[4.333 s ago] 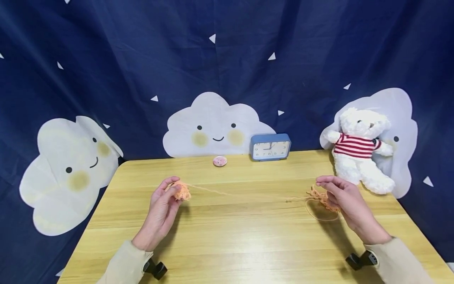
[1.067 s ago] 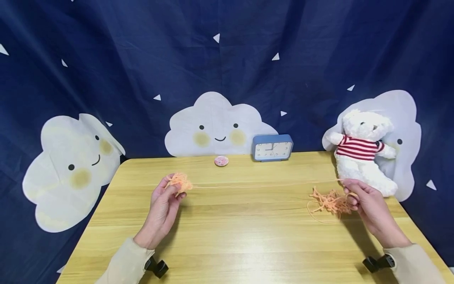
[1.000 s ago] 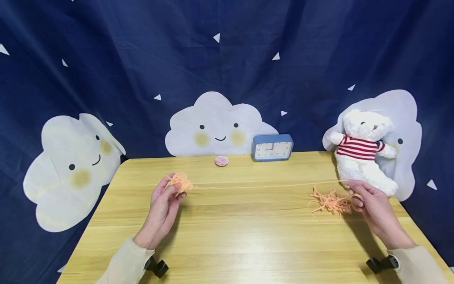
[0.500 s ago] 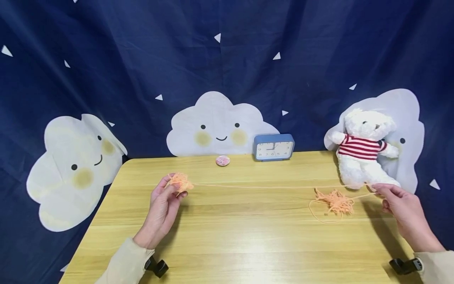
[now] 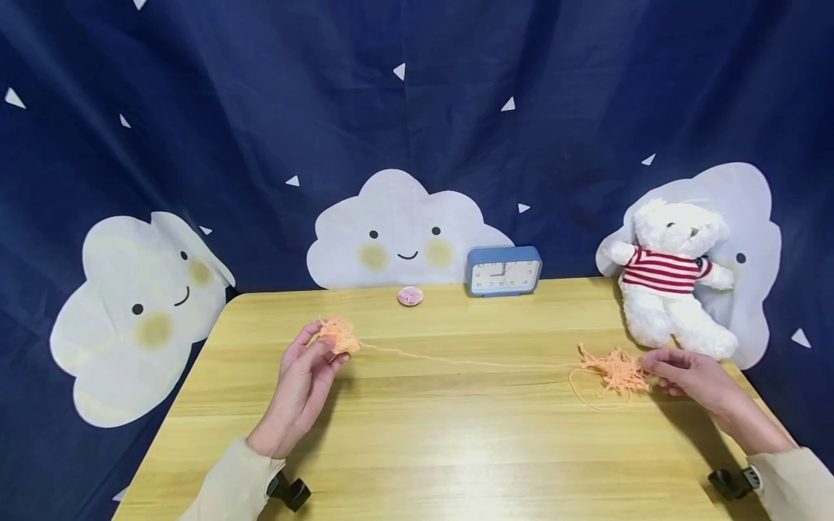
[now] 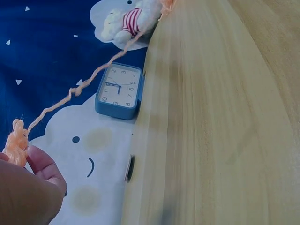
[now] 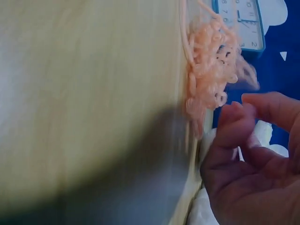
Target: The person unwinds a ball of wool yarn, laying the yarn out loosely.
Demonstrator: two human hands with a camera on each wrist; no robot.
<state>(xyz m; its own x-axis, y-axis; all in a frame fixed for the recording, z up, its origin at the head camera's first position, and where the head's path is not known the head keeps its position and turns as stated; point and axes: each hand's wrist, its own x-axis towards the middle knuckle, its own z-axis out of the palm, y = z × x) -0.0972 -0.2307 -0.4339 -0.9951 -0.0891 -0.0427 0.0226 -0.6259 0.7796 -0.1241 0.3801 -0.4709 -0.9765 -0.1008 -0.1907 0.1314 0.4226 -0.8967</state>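
Tangled peach yarn heap [image 5: 615, 372] lies at nine o'clock from the narrow right-hand grip [image 5: 693, 380], hold unclear; left-hand grip [image 5: 302, 380] pinches rounded peach yarn bundle [image 5: 340, 336].

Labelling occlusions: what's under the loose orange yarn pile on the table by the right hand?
Wood tabletop shows around the yarn pile and inside the thin loop at its left. Directly beneath the tangle, nothing can be made out: the strands cover it.

In the right wrist view the top edge crops the clock [image 7: 246, 28], the yarn pile [image 7: 208, 65] is blurred, and we cannot tell whether the right grip [image 7: 258, 171] touches it. From the left wrist, we see the left grip [image 6: 33, 187] partly hiding its yarn bunch [image 6: 17, 146].
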